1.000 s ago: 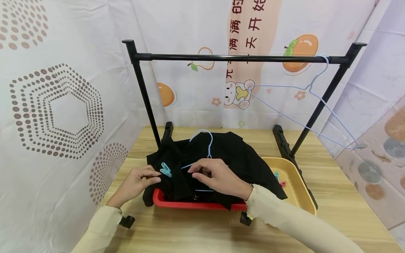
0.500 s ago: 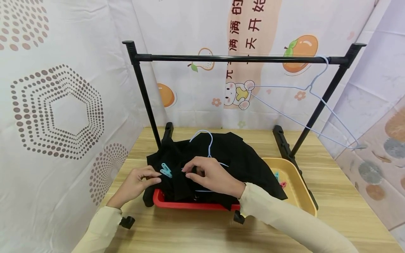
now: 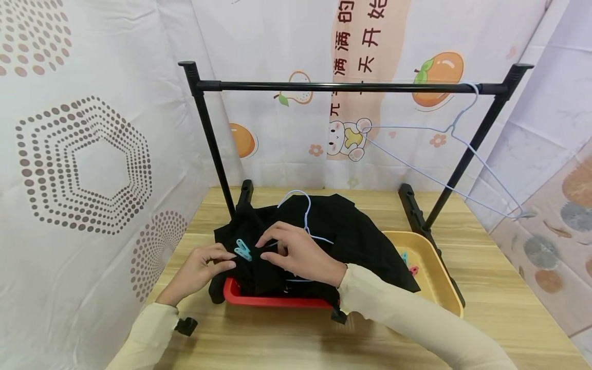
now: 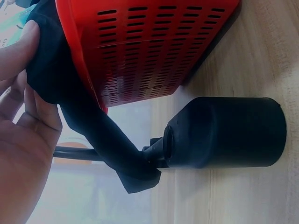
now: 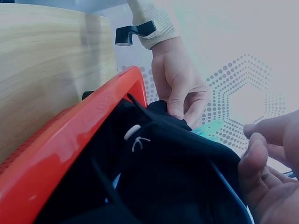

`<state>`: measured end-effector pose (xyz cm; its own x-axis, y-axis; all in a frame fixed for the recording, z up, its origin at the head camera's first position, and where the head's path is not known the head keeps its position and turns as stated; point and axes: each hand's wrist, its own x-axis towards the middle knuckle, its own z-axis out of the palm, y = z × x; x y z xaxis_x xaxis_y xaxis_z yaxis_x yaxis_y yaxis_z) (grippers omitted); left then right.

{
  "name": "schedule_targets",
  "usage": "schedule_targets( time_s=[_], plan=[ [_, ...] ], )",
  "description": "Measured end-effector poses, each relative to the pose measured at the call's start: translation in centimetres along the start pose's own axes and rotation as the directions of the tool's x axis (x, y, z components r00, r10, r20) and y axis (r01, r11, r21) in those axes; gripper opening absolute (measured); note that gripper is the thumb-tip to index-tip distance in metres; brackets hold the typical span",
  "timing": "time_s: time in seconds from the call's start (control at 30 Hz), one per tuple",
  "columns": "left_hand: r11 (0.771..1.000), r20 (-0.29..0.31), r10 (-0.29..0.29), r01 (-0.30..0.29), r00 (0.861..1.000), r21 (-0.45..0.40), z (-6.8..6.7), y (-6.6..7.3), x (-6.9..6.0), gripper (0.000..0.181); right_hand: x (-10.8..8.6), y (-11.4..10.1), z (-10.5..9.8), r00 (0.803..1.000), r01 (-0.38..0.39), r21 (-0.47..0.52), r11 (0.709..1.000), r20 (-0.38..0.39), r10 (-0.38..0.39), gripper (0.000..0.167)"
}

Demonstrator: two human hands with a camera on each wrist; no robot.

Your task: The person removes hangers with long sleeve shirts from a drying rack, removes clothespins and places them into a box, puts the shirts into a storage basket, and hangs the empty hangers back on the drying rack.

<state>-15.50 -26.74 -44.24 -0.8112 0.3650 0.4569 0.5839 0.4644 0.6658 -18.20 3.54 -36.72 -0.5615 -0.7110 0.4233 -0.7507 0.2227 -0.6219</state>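
Observation:
A black garment (image 3: 365,241) lies heaped over a red basket (image 3: 277,301), with a light blue wire hanger (image 3: 308,210) in it. Its hook stands above the cloth. My left hand (image 3: 203,267) pinches the garment's left edge between thumb and fingertips. Close by, a light blue clothespin (image 3: 242,250) sits on the cloth. My right hand (image 3: 300,252) hovers over the garment just right of that clothespin, thumb and forefinger apart with nothing between them. In the right wrist view the clothespin (image 5: 210,129) shows beyond the black cloth (image 5: 173,144); its grip on the fabric is partly hidden.
A black rack spans the table, its bar (image 3: 324,86) above the basket. A second blue hanger (image 3: 411,158) hangs at the bar's right end. A yellow tray (image 3: 427,252) holds blue and pink clothespins (image 3: 413,270). Black rack feet (image 3: 186,326) stand near the front.
My right hand has moved left across the garment toward the clothespin, and its thumb and forefinger have spread apart. The left hand keeps its hold on the cloth.

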Motion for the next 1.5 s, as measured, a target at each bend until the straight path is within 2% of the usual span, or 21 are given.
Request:
schedule_targets(
  time_s=[0.13,0.3,0.47,0.57,0.77,1.03,1.23,1.37,1.5],
  plan=[
    [1.0,0.001,-0.001,0.001,1.0,0.005,-0.1,0.0,0.0,0.022,0.5,-0.2,0.3,1.0,0.015,0.025,1.0,0.017,-0.016,0.024],
    [1.0,0.001,0.007,-0.007,1.0,0.001,-0.1,0.0,0.0,0.022,1.0,-0.4,0.7,0.997,0.008,0.024,1.0,0.076,-0.01,0.036],
    [1.0,0.007,0.012,-0.012,1.0,-0.007,-0.1,0.0,0.0,0.022,1.4,-0.8,1.3,0.987,-0.02,-0.02,1.0,0.157,0.023,0.045],
    [1.0,0.007,0.006,-0.006,1.0,-0.013,0.0,0.1,0.0,0.022,1.5,-0.9,1.7,0.982,-0.008,-0.052,0.999,0.19,0.018,0.046],
    [1.0,-0.002,-0.008,0.008,1.0,-0.02,0.1,0.3,0.1,0.021,1.9,-1.1,2.1,0.982,0.058,-0.172,0.983,0.188,-0.024,0.045],
    [1.0,-0.003,-0.008,0.008,1.0,-0.025,0.1,0.3,0.0,0.021,2.6,-2.2,2.6,0.973,0.106,-0.352,0.93,0.232,-0.023,0.04],
    [1.0,-0.004,-0.021,0.021,1.0,0.002,0.4,0.3,-0.1,0.022,2.5,-2.3,3.5,0.978,0.163,-0.492,0.855,0.193,-0.076,0.031],
    [1.0,-0.014,-0.028,0.028,1.0,0.01,0.3,1.6,0.2,0.02,2.4,-2.3,3.8,0.981,0.18,-0.561,0.808,0.163,-0.106,0.03],
    [1.0,-0.017,-0.002,0.002,1.0,-0.003,0.2,2.8,0.3,0.02,2.4,-2.3,4.2,0.979,0.204,-0.604,0.77,0.129,-0.159,0.025]
  ],
)
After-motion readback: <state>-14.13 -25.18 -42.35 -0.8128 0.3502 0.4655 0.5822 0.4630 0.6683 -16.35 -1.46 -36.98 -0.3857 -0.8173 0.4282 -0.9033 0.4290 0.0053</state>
